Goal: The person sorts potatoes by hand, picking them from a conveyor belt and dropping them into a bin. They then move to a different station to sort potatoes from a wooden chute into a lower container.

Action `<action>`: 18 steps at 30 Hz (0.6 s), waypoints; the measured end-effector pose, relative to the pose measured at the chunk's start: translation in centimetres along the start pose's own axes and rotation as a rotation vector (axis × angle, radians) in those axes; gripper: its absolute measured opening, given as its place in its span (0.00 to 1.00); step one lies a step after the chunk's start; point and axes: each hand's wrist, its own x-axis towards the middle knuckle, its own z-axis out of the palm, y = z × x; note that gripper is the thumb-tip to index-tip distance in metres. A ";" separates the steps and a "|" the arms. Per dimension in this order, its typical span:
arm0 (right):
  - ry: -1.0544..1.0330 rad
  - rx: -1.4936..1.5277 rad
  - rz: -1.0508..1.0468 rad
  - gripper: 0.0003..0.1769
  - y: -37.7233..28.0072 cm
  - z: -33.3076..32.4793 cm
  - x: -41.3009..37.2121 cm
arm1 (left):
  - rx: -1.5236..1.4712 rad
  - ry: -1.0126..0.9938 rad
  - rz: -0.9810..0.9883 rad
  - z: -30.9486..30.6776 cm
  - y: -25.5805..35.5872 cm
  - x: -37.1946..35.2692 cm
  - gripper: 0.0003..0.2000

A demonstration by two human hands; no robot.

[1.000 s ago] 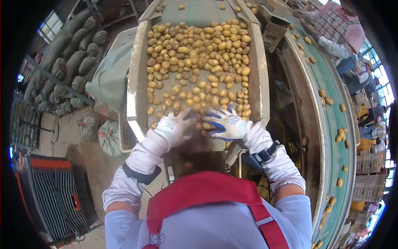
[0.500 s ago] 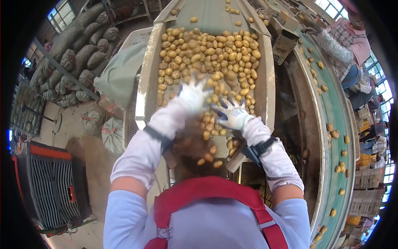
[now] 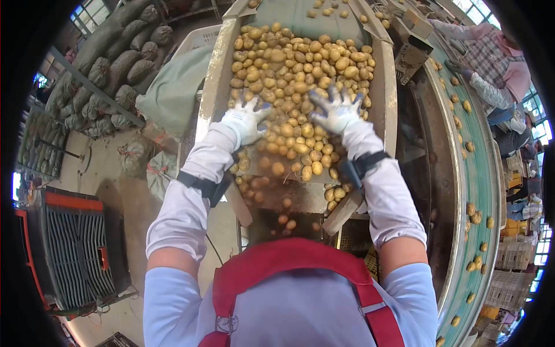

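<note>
Small yellow-brown potatoes (image 3: 300,69) cover much of a metal-sided chute (image 3: 211,87). On their left side lies my left hand (image 3: 247,121), in a white and blue glove, fingers spread. My right hand (image 3: 338,113), gloved the same way, rests on the potatoes at the right with its fingers apart. Neither hand grips a potato. Between and below the hands, potatoes slide toward the near lip (image 3: 289,196), and a few blurred ones drop past it.
A green conveyor belt (image 3: 483,231) carrying potatoes runs down the right. Co-workers (image 3: 497,63) stand beyond it. Full sacks (image 3: 115,75) are stacked at the left, above a black machine with an orange edge (image 3: 78,248). Wooden boards (image 3: 342,213) flank the chute's outlet.
My hands have moved apart, left hand leftward and right hand forward and to the right. Potatoes have shifted down between them, and the view has moved slightly. The co-worker's arm has moved.
</note>
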 end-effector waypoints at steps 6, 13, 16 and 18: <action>0.218 0.915 -0.326 0.29 5.7 1.8 -4.5 | -0.075 -0.066 0.267 2.5 -2.2 -6.9 0.30; 0.127 0.378 -0.330 0.33 -2.1 2.2 -8.1 | -0.066 0.142 0.315 5.1 0.0 -9.9 0.33; 0.090 0.147 -0.351 0.34 -5.1 3.6 -8.9 | -0.095 0.056 0.428 3.7 -0.1 -9.8 0.29; 0.036 0.171 -0.412 0.34 -5.9 3.7 -10.2 | -0.415 0.199 0.464 3.4 -0.9 -9.5 0.25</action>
